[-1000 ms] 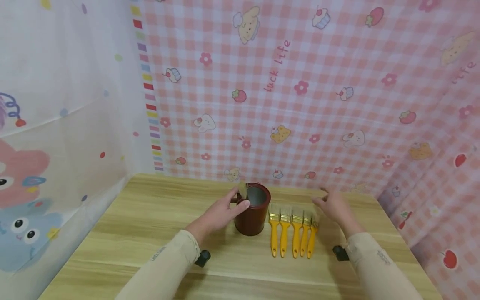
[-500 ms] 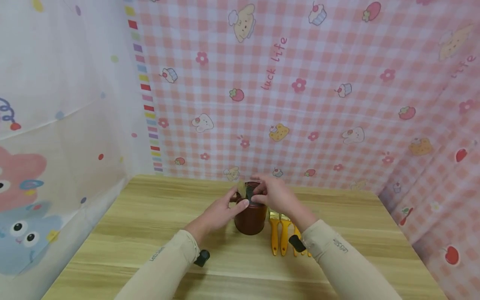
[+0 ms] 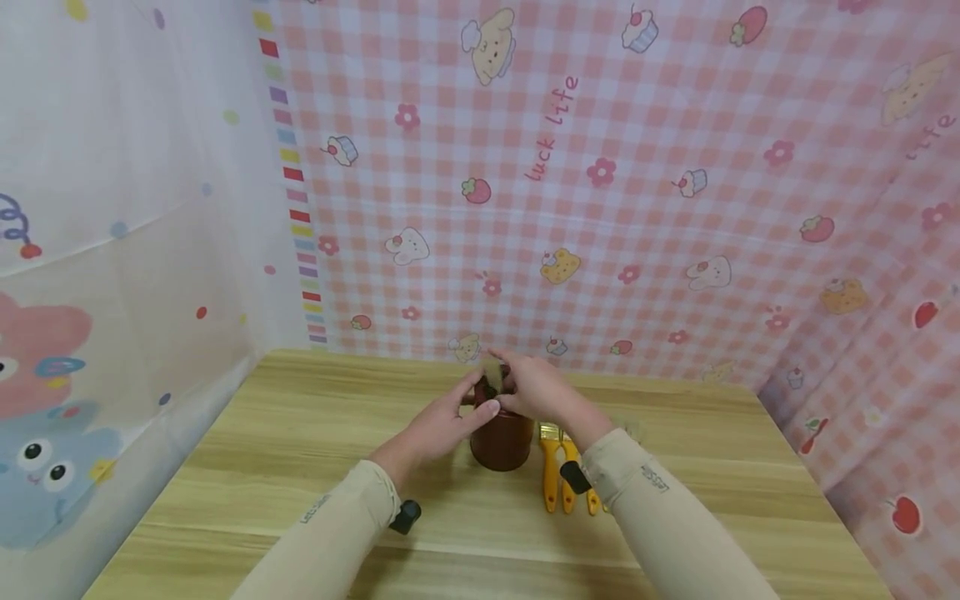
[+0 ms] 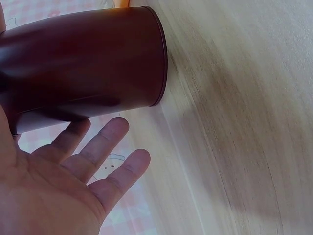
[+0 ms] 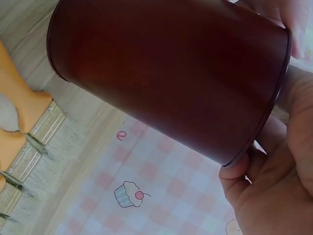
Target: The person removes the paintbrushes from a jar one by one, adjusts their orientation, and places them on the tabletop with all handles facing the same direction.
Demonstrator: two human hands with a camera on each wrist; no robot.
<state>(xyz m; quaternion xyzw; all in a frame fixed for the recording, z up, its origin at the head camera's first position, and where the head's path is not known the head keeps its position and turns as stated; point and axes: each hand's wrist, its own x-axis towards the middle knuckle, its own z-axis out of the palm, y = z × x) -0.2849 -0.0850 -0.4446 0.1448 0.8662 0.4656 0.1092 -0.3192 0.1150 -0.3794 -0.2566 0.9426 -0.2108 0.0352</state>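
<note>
A dark red-brown cylindrical pot stands on the wooden table. My left hand holds its left side by the rim, thumb in front and fingers behind. In the left wrist view, three fingers extend beside the pot's wall. Pale bristles of a paintbrush rise from the mouth of the pot. Close by those bristles is my right hand, fingers bent at the far rim in the right wrist view. I cannot tell whether it pinches the paintbrush, whose lower part is hidden.
Several yellow-handled paintbrushes lie in a row right of the pot, bristles away from me, partly covered by my right arm. A pink checked cloth hangs behind the table. A whitish printed cloth hangs at the left.
My right hand has come left from beyond the brush row to the pot's mouth. The bristles lean slightly farther right. My left hand has stayed at the rim.
</note>
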